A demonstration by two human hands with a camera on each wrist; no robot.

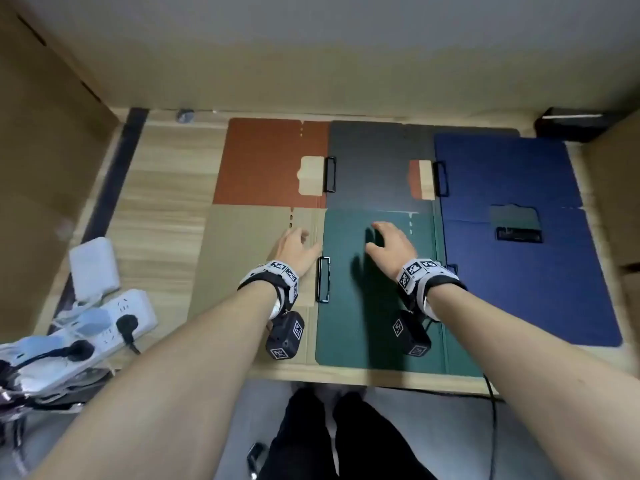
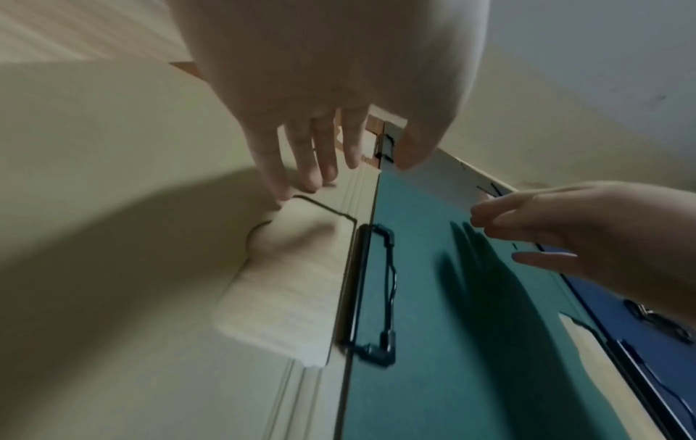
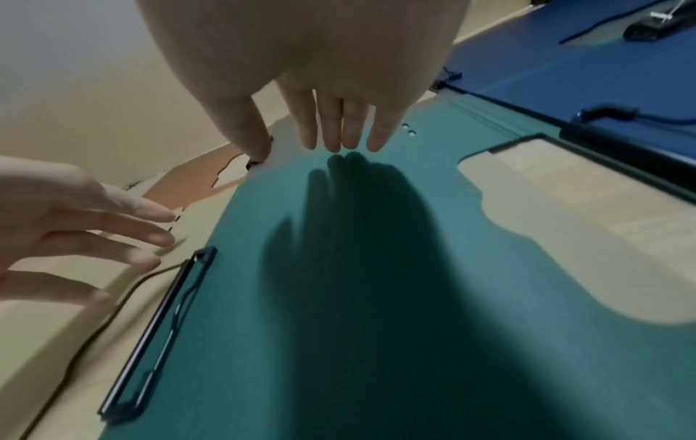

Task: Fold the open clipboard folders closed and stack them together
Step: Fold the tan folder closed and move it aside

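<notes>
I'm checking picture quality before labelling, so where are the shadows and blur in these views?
Head view: soft overall, edges bowed by the wide lens, a dark shadow under the right hand on the green folder. Left wrist view: the left hand is close and blurred, shading the beige folder. Right wrist view: a heavy hand shadow across the green folder.

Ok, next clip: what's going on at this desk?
A person is working on clipboard folders spread open across a wooden table. Both hands are out flat and gripping nothing: the left hand is over the beige folder, near its edge with the green folder, and the right hand hovers over the green one. The rust folder, dark grey folder and blue folder lie open.
</notes>
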